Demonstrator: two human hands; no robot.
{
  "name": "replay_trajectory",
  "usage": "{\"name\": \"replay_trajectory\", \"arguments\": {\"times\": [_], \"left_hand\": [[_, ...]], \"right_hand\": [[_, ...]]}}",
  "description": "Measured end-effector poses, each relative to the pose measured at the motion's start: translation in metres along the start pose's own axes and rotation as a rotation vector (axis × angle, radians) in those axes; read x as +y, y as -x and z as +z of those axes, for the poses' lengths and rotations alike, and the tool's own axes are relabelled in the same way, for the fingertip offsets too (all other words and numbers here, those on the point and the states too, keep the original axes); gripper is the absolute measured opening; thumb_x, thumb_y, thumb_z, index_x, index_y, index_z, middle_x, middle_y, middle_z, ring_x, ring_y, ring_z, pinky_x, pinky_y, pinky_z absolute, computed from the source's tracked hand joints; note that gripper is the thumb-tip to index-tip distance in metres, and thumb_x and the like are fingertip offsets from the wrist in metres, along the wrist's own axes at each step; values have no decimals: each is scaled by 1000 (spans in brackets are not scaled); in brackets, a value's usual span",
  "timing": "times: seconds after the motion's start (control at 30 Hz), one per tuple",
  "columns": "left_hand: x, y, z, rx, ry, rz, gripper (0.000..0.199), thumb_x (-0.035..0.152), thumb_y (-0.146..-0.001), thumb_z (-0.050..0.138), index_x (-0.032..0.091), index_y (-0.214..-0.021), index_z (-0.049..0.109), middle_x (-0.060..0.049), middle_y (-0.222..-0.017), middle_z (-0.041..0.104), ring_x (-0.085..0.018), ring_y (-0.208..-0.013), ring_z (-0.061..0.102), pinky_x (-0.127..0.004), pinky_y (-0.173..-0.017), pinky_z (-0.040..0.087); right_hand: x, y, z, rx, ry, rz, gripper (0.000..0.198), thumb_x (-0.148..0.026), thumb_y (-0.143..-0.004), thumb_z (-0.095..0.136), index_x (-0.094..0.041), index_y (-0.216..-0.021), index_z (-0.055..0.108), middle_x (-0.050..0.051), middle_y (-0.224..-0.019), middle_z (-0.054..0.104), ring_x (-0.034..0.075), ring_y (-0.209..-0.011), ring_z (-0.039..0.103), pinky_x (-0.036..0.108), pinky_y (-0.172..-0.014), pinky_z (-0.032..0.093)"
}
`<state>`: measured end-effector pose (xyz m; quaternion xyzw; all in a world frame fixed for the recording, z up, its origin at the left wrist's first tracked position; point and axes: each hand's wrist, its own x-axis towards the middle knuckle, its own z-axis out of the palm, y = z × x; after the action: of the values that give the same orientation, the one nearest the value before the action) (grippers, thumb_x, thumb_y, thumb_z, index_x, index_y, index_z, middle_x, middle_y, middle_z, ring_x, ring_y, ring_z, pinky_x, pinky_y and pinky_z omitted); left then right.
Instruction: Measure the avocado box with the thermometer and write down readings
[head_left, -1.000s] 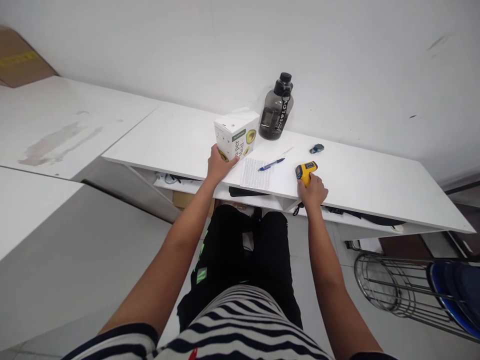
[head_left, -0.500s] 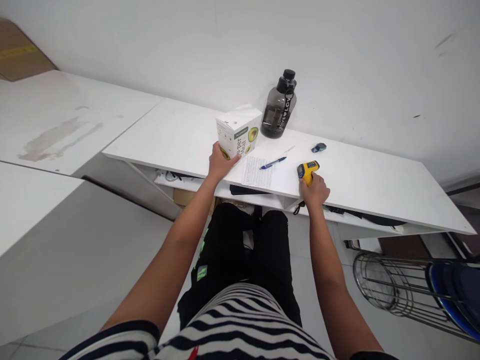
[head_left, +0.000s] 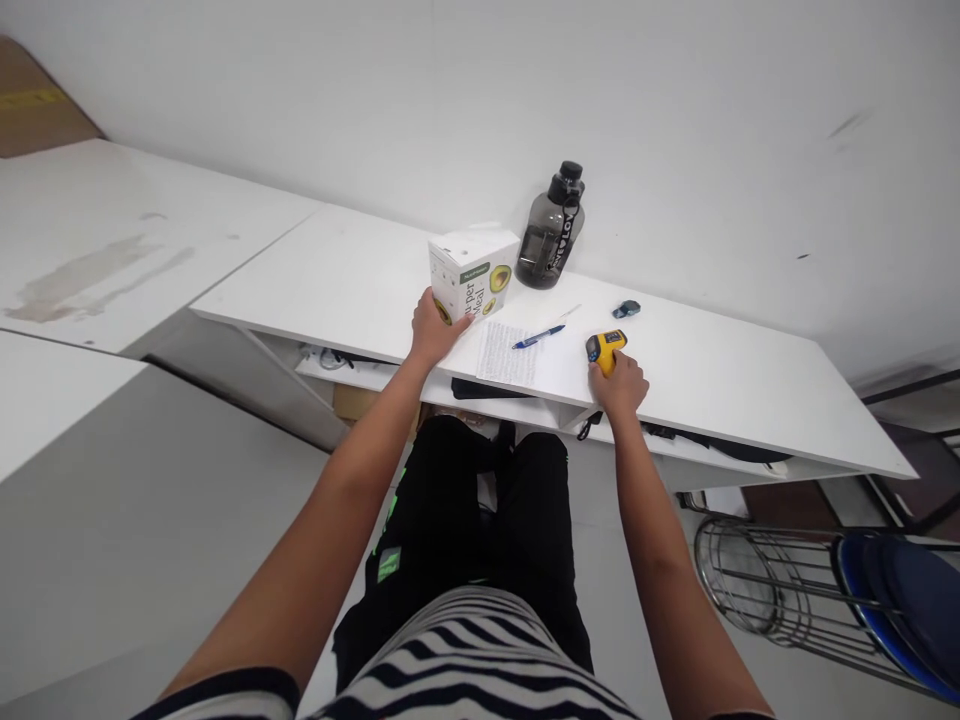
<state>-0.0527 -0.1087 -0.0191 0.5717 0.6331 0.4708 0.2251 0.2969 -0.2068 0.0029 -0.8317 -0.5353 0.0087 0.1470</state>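
My left hand [head_left: 437, 328] is closed around the lower left of a white carton [head_left: 474, 270] with avocado pictures, which is upright over the desk. In my right hand [head_left: 619, 385] is a yellow and black infrared thermometer [head_left: 606, 347], gripped by its handle near the desk's front edge. Between the hands, a printed sheet of paper [head_left: 504, 355] lies flat, and a blue pen [head_left: 538, 337] rests on it. Behind them a dark translucent water bottle [head_left: 551, 232] stands against the wall. A small dark blue object [head_left: 626, 309], whose kind I cannot make out, lies right of the bottle.
The long white desk [head_left: 735, 380] has a shelf under its top holding a dark flat item [head_left: 491, 389] and cables. At the lower right stands a metal wire rack [head_left: 757, 575] with blue round items [head_left: 892, 600]. A cardboard box [head_left: 37, 105] sits at the far left.
The view has shifted slightly, so the desk and its things appear a little further left and lower. Both hands keep their holds on the carton and the thermometer.
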Motion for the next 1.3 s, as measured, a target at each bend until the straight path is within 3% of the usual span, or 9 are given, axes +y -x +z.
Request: {"name": "replay_trajectory", "arguments": {"times": [0.17,0.33,0.53,0.63,0.73,0.8,0.9,1.1,1.3], "left_hand": [[-7,-2,5,75,69,-5,103,40,-80,80,20,-165,25,-24,-159,48,-45,-154,41,-64,-128,33],[-4,-1,3,101,90,-55,105,42,-84,77,19,-170,19,-24,-162,48,-43,-155,43,-62,-127,36],[5,-1,-2,32,2,-92,117,43,-79,82,20,-171,13,-20,-159,54,-42,-149,51,-57,-120,46],[6,-2,-2,52,-29,-105,119,44,-74,85,20,-170,17,-20,-153,57,-43,-146,52,-59,-119,45],[5,-3,-2,45,-61,-84,124,46,-66,90,19,-168,22,-22,-148,58,-46,-146,50,-63,-120,42],[4,-3,-3,41,-59,-73,126,45,-63,92,23,-167,24,-21,-146,59,-47,-146,49,-65,-120,41],[3,-4,-3,40,-45,-76,128,45,-60,93,26,-166,24,-20,-146,59,-47,-148,48,-66,-120,40],[3,-5,-3,34,-63,-89,130,48,-61,93,25,-167,21,-21,-145,59,-48,-146,50,-67,-118,42],[-2,-7,1,66,-65,-63,130,48,-58,94,25,-166,25,-20,-144,60,-47,-143,53,-65,-118,44]], "right_hand": [[-29,1,-16,39,209,-188,78,-38,-100,55,-17,-170,28,27,-173,33,45,-157,32,70,-122,25],[-83,-19,-12,-162,349,-566,58,-16,-106,35,-18,-164,44,23,-137,70,33,-122,68,51,-108,43],[-102,-35,5,-207,311,-673,40,-15,-107,40,-20,-139,63,17,-125,77,26,-113,73,36,-97,47],[-91,-27,14,-117,32,-580,37,-32,-110,38,-18,-137,60,13,-111,78,25,-103,73,33,-88,48],[-78,-18,22,-41,-475,-412,36,-53,-103,47,-21,-104,63,4,-86,71,23,-85,67,31,-79,48],[-74,-16,27,-45,-752,-316,40,-62,-98,46,-24,-90,57,0,-76,63,21,-77,62,30,-75,48],[-72,-18,30,-143,-1016,-202,44,-66,-96,39,-26,-92,57,-4,-68,57,19,-66,53,31,-67,47],[-74,-22,29,-138,-913,-202,46,-66,-90,51,-26,-66,53,-2,-64,56,21,-77,57,35,-85,49],[-72,-24,34,-169,-897,-225,38,-58,-86,56,-26,-66,53,-2,-68,57,21,-80,57,34,-87,47]]}}
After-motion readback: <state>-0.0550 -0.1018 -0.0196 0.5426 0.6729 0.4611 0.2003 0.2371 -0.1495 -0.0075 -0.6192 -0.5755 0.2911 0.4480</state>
